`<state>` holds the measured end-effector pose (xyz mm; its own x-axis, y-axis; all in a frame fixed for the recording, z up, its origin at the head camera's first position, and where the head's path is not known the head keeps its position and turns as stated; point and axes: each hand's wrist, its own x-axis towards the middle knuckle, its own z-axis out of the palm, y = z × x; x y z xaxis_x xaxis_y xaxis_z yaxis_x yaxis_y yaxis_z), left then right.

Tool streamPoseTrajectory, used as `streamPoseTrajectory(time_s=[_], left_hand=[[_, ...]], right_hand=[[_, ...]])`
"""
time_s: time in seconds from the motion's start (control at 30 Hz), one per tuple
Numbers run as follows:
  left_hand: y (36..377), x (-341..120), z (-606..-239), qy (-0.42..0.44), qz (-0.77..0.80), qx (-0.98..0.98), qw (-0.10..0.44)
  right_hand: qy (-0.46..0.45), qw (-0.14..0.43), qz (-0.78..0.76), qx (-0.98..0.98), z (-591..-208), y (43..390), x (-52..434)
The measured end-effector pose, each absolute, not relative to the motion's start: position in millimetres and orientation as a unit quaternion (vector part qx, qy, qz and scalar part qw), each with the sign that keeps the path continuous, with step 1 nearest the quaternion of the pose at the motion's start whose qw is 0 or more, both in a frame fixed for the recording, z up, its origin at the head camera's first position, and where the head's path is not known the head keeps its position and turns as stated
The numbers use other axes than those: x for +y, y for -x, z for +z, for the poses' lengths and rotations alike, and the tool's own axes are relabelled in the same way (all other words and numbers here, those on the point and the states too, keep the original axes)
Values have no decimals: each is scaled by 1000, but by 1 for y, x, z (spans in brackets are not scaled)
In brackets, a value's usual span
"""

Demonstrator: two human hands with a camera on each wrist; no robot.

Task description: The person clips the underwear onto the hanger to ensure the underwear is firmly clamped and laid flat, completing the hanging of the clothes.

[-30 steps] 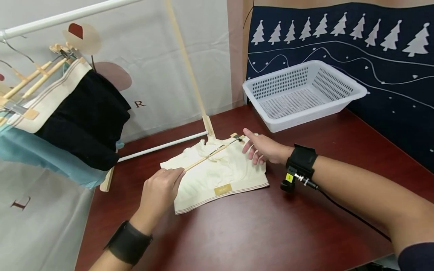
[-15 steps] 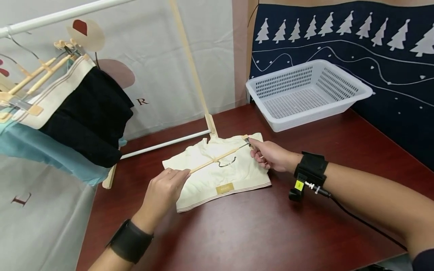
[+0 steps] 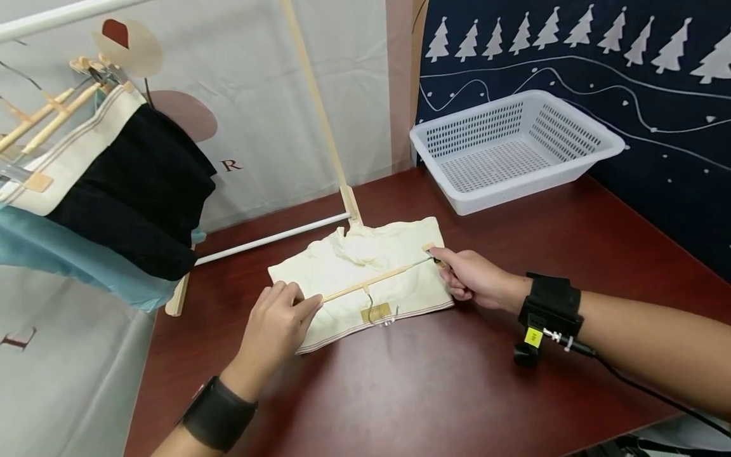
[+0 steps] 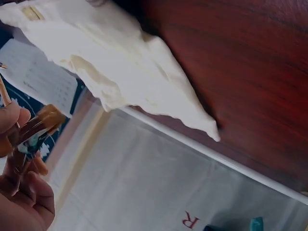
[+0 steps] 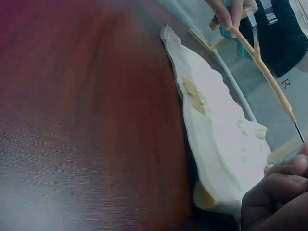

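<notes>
A wooden clip hanger is held level above a cream garment that lies spread on the table. The garment has a striped waistband and a gold label, partly behind the metal hook, which points towards me. My left hand grips the hanger's left end; in the left wrist view its fingers are around the brown clip. At the opposite end, my right hand pinches the right clip between thumb and fingers. The hanger bar slants across the right wrist view, apart from the garment.
On the left, black shorts and a light blue garment hang on clip hangers from a white rail. The rack's lower bar runs behind the cream garment. A white plastic basket stands at the back right.
My right hand has closed on the right clip and moved right and nearer with it. The hanger has turned, so its hook swung from the far side to point towards me.
</notes>
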<state>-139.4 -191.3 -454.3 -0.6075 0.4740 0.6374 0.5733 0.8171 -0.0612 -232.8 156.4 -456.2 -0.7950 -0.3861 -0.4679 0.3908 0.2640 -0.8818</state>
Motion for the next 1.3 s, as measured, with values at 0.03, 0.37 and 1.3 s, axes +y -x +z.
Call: streamPoseTrajectory(time_s=[0.03,0.37,1.3], left_hand=[[138,-189,-455,302,-69,-893,327],[114,-169,-472,349,-29,-916,197],[223,-58,-450,382,-118,-913,-81]], right_hand=[[-2,318,-606,729,-457,230,158],[35,329,-568,753,-478,191,177],[41,329,-584,741,-490,175,189]])
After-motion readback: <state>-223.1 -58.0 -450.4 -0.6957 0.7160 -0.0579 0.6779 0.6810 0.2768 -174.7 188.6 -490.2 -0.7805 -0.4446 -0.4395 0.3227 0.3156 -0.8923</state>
